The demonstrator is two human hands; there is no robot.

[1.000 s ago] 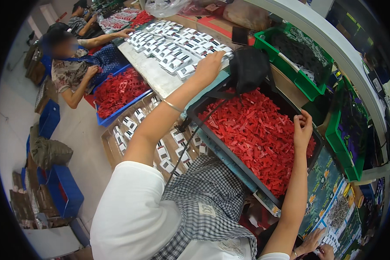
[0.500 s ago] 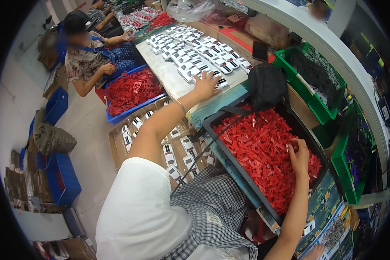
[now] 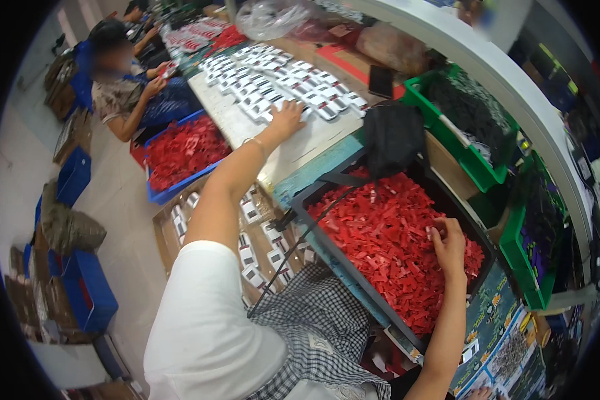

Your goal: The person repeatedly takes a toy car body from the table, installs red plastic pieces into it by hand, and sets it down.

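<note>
Rows of white car-shaped pieces with dark stripes [image 3: 307, 85] lie on a pale board [image 3: 297, 157]. My left hand [image 3: 287, 119] is at their near edge, fingers spread and touching the closest pieces, with nothing visibly gripped. To the right, a black bin [image 3: 365, 297] is heaped with small flat red plastic parts [image 3: 387, 247]. Over the right side of that heap is my right hand [image 3: 451, 247], fingers curled toward the thumb. Whatever may be between those fingertips is too small to make out.
A black pouch [image 3: 393, 137] with a strap sits at the bin's far corner. Green crates [image 3: 470, 160] stand to the right. Below the board, a cardboard box [image 3: 163, 233] holds more white pieces. A seated co-worker [image 3: 123, 100] is beside a blue crate [image 3: 167, 195] of red parts.
The whole view has shifted, so the scene sits further left. My left hand has drawn back slightly along the near row. The right hand stays over the red parts, fingers still curled.
</note>
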